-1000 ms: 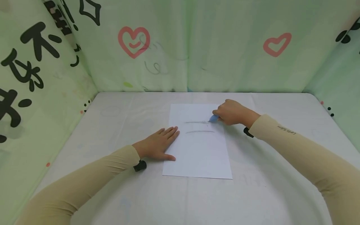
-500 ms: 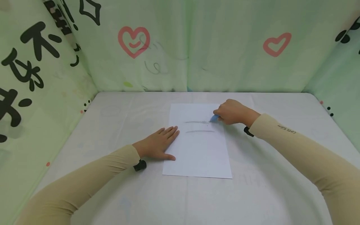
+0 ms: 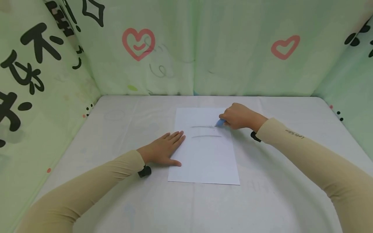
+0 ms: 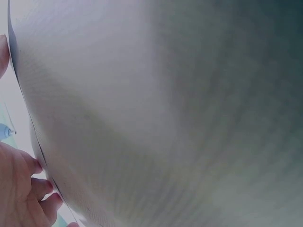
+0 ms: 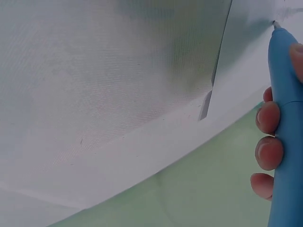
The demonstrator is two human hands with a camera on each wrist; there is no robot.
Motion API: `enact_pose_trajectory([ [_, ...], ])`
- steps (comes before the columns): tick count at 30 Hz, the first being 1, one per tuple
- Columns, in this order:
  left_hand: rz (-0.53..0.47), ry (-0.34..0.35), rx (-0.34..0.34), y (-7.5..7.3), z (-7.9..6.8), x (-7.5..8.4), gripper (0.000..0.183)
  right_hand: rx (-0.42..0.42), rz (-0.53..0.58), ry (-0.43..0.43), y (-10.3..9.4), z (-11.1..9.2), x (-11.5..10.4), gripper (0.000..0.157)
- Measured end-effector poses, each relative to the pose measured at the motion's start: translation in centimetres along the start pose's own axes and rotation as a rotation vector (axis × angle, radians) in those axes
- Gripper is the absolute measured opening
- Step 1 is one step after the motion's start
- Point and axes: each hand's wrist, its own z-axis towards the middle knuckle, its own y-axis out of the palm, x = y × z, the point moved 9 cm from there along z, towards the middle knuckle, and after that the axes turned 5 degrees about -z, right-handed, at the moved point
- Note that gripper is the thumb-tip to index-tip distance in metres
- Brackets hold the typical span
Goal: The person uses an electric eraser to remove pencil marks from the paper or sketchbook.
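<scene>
A white sheet of paper (image 3: 201,161) lies on the table with two grey, faintly smudged pencil lines across its upper half. The right hand (image 3: 240,116) grips a thick blue pen-shaped electric eraser (image 3: 220,123). Its narrow dark tip touches or hovers just over the right end of the upper line. Fingers (image 5: 269,152) wrap the blue body in the right wrist view. Pressed flat at the paper's left edge, the left hand (image 3: 163,149) has its fingers spread over the sheet. The left wrist view shows only parts of that hand and the blue tip beyond.
A white cloth covers the table (image 3: 116,194). Green printed curtains (image 3: 233,48) with hearts and black characters stand at the back and both sides. Tiny dark specks lie on the sheet by the tip.
The right hand and the blue eraser have shifted only slightly along the upper line, now a little to the left. The left hand stays in place on the paper.
</scene>
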Motion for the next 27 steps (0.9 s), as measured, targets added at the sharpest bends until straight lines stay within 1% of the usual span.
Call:
enact_pose_trajectory([
  [7,-0.003,-0.001,-0.005,-0.04,0.00,0.04,0.100,-0.027,0.007,0.017,0.01,0.10,0.02,0.012],
  [12,-0.007,-0.003,-0.008,-0.07,0.03,0.04,0.100,-0.023,0.011,0.011,-0.11,0.16,-0.13,0.012],
  [18,0.004,0.006,0.007,-0.11,-0.08,0.11,0.099,-0.016,0.013,0.003,-0.13,0.26,-0.26,0.013],
  [23,-0.018,0.000,0.008,-0.18,-0.27,0.09,0.099,-0.011,0.016,0.005,-0.30,0.38,-0.39,0.015],
  [27,-0.023,-0.003,0.007,-0.19,-0.32,0.06,0.099,-0.038,0.026,0.018,-0.13,0.47,-0.32,0.015],
])
